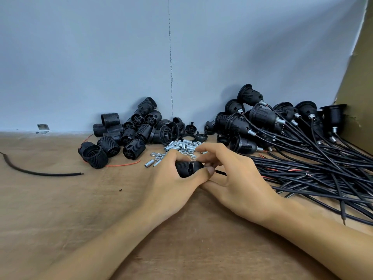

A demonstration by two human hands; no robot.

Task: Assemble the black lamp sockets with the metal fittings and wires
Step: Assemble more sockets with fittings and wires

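My left hand grips a black ribbed lamp socket just above the table, thumb along its underside. At the socket's right end my right hand has its fingers curled, and a black wire comes out between thumb and fingers. What the right fingertips pinch is hidden. Behind the hands lies a scatter of silver threaded tubes and nuts. Loose black socket shells are piled at the back left. Finished sockets with metal fittings and wires are heaped at the back right.
A bundle of black wires fans across the right of the brown table. A loose black cable piece and thin red wire strands lie at left. The grey wall stands behind; a cardboard panel closes the right side.
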